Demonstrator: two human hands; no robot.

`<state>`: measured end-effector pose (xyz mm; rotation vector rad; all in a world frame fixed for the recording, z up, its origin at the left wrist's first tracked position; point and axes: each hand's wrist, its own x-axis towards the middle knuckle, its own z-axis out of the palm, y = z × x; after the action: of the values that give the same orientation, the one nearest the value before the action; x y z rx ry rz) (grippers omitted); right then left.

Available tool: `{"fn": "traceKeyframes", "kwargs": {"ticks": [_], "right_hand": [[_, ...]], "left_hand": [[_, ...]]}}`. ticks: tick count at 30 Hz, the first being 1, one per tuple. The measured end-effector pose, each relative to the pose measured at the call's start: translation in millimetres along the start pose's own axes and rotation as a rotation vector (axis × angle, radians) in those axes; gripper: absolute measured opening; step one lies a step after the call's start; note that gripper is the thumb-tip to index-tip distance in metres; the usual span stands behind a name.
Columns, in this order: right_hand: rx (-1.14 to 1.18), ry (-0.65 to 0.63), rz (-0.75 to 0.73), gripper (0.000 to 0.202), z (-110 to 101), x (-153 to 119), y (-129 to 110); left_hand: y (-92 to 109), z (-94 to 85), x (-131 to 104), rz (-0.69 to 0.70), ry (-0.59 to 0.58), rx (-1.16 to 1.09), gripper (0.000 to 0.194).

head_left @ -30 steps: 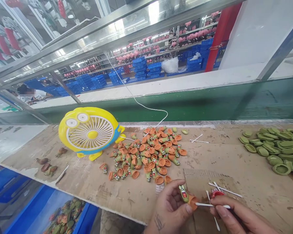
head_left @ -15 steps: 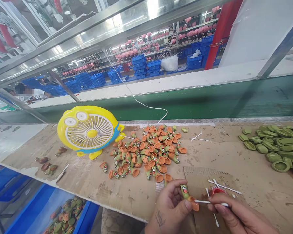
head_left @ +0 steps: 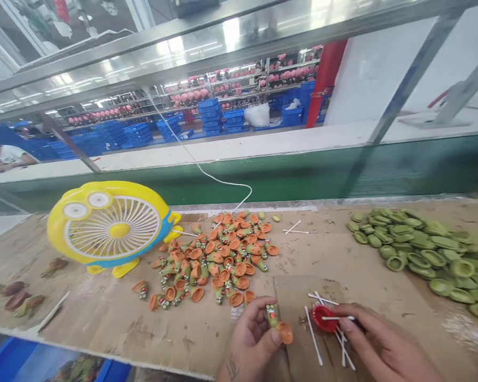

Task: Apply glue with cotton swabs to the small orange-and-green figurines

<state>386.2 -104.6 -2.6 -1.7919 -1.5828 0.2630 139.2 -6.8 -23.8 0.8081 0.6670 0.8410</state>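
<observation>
Your left hand [head_left: 250, 339] fingers pinch the toy [head_left: 278, 322]; right hand [head_left: 378, 345] grips a swab [head_left: 336, 318], dipping the red cap [head_left: 322, 317]. Next, dab the toy.

A toy factory: a green conveyor belt [head_left: 302, 172] runs past the cardboard-covered workbench [head_left: 103, 313], with stacked blue crates [head_left: 219, 114] and heaped small painted figures [head_left: 215, 260].

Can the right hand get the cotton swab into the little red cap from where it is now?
Probably yes. The right hand holds a cotton swab whose tip already lies over the red cap, and nothing stands between them; only loose swabs lie beside the cap.
</observation>
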Motion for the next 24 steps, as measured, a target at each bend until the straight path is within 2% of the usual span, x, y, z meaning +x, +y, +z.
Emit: {"fn": "traceKeyframes", "kwargs": {"ticks": [3, 4, 6, 9, 11, 14, 20, 24], "right_hand": [[-0.183, 0.077, 0.139, 0.047, -14.5, 5.9, 27.1], [-0.283, 0.137, 0.215, 0.053, -20.6, 9.6, 41.4], [-0.463, 0.167, 0.327, 0.064, -32.8, 21.3, 72.8], [-0.571, 0.199, 0.363, 0.069, -44.6, 43.6, 110.9], [-0.609, 0.196, 0.353, 0.065, -45.4, 54.1, 124.2], [-0.617, 0.189, 0.328, 0.052, -38.9, 55.0, 129.1], [-0.515, 0.129, 0.257, 0.033, -31.1, 24.5, 124.4], [-0.452, 0.128, 0.251, 0.04, -41.4, 25.2, 128.7]], "left_hand": [[1.3, -0.8, 1.4, 0.018, -0.006, 0.012, 0.06], [0.6, -1.6, 2.2, 0.023, -0.009, 0.018, 0.061], [-1.4, -3.0, 3.9, 0.039, -0.014, 0.037, 0.061], [-3.4, -4.0, 5.8, 0.061, -0.006, 0.057, 0.062], [-3.5, -3.7, 6.2, 0.076, 0.006, 0.061, 0.062], [-2.8, -2.7, 5.5, 0.081, 0.025, 0.064, 0.062], [-1.9, 0.1, 3.8, 0.072, 0.016, 0.036, 0.062], [0.4, 2.0, 3.7, 0.079, -0.007, -0.014, 0.061]]}}
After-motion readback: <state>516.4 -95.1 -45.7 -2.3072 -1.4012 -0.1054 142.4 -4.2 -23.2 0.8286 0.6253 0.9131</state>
